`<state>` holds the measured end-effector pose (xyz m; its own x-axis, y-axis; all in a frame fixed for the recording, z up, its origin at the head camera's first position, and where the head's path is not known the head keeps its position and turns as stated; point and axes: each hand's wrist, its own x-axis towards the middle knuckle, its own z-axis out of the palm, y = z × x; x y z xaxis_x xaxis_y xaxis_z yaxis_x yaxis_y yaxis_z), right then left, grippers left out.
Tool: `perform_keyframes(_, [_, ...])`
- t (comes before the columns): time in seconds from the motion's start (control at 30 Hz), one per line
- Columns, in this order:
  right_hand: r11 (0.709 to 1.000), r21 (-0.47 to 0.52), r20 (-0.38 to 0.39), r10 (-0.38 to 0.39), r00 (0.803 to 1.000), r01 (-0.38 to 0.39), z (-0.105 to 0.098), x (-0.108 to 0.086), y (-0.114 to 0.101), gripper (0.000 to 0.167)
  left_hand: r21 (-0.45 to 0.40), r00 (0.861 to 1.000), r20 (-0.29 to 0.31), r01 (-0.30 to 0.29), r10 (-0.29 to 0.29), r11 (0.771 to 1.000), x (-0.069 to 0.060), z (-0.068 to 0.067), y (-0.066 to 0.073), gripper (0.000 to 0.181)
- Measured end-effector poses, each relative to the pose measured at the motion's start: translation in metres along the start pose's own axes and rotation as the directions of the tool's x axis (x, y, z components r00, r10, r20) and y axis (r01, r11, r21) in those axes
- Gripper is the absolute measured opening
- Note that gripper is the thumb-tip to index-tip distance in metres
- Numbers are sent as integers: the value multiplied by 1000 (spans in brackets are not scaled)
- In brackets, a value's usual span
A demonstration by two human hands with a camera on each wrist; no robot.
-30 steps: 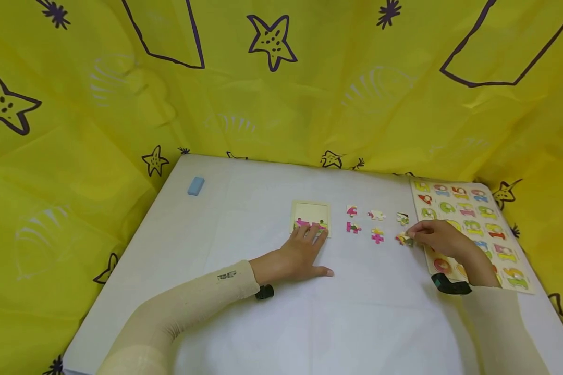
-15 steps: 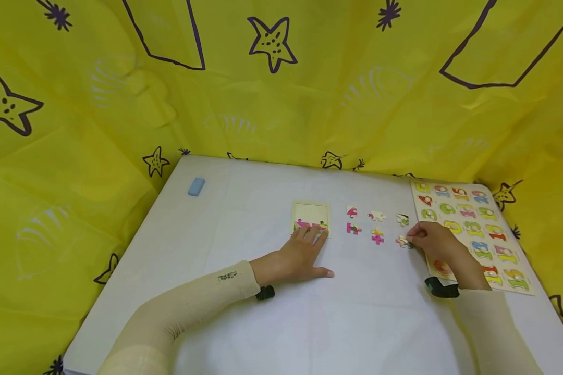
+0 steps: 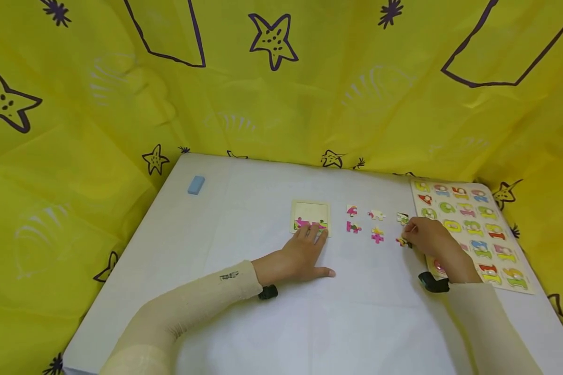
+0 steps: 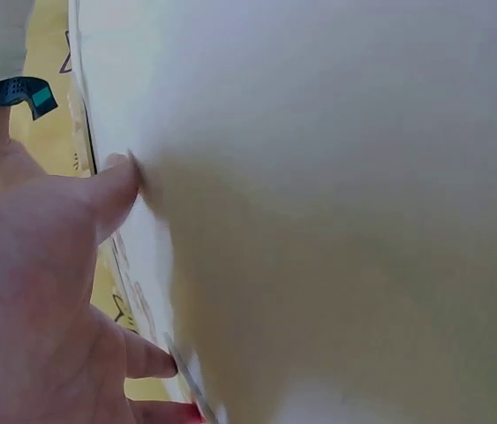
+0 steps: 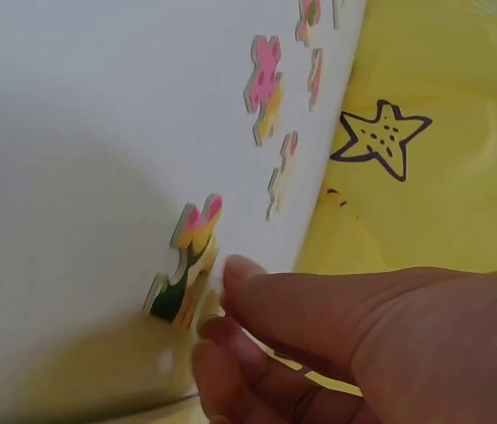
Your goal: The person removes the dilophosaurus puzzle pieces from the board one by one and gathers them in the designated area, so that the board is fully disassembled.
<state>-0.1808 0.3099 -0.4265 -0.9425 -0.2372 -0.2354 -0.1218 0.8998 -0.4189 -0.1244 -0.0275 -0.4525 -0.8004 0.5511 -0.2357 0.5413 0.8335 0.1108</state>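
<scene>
Cream square tray (image 3: 312, 212) under spread left fingers (image 3: 313, 234); bent right fingers (image 5: 219, 378) at knobbly puzzle piece (image 5: 197, 251), pinch unclear.

- The head view is evenly, softly lit; shadows beneath the sleeves (image 3: 206, 294) suit light from above.
- Wide-angle stretch pulls the sleeves long toward the lower edge, and the prints on the puzzle pieces (image 3: 377, 237) smudge.
- In the left wrist view, a broad, soft-edged brownish shadow dims the white table (image 4: 363, 115); the left hand (image 4: 32, 283) is slightly blurred.
- The right wrist view is soft too, shaded at lower left; whether the right hand (image 5: 327, 336) touches the nearest piece (image 5: 197, 243) is hard to tell.
</scene>
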Motion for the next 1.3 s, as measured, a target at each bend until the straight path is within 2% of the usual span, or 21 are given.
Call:
perform_keyframes(0.17, [1000, 5, -9, -31, 999, 31, 2, 15, -15, 21, -5, 1000, -2, 12, -12, 1000, 2, 0, 2, 106])
perform_keyframes(0.4, [997, 2, 45, -72, 996, 72, 16, 33, -54, 25, 51, 999, -4, 36, -35, 998, 5, 0, 9, 108])
perform_keyframes(0.67, [979, -36, 35, -197, 980, 199, 38, 48, -91, 17, 94, 998, -4, 58, -58, 994, 8, -1, 15, 110])
perform_keyframes(0.77, [975, -44, 24, -218, 976, 219, 40, 50, -103, 18, 104, 999, -14, 54, -53, 993, 8, 1, 14, 110])
perform_keyframes(0.87, [977, -63, 8, -206, 979, 206, 40, 51, -112, 19, 104, 998, -38, 44, -40, 994, 7, 3, 13, 109])
perform_keyframes(1.03, [979, -64, 42, -193, 980, 196, 39, 56, -124, 20, 103, 998, -57, 27, -21, 994, 6, 3, 12, 108])
perform_keyframes(1.3, [955, -57, 72, -287, 955, 291, 53, 68, -155, 26, 152, 998, -63, 7, 3, 988, 5, 4, 11, 108])
